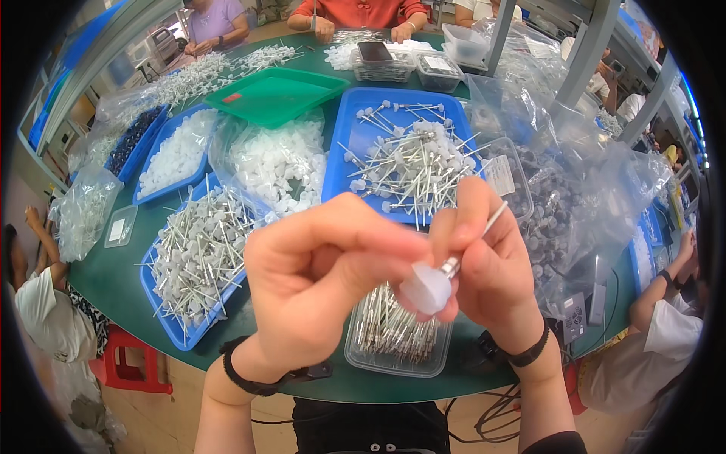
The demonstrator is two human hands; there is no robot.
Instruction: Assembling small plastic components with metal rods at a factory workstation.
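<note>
My right hand [491,268] pinches a thin pale rod [496,216] with a silvery metal collar near its lower end. A translucent white plastic cap [428,290] sits at that end of the rod. My left hand [318,272] is closed, its thumb and forefinger at the cap; these fingertips are slightly blurred. Below both hands stands a clear plastic box [437,363] full of similar rods with metal ends. Behind them, a blue tray [348,125] bears a heap of rods with white caps.
At the left, another blue tray [187,339] holds capped rods, beside a bag of white caps [280,163]. A green tray [280,91] rests behind it. Plastic bags [560,151] and grey posts [586,60] stand at right. Several people work around the table [110,280].
</note>
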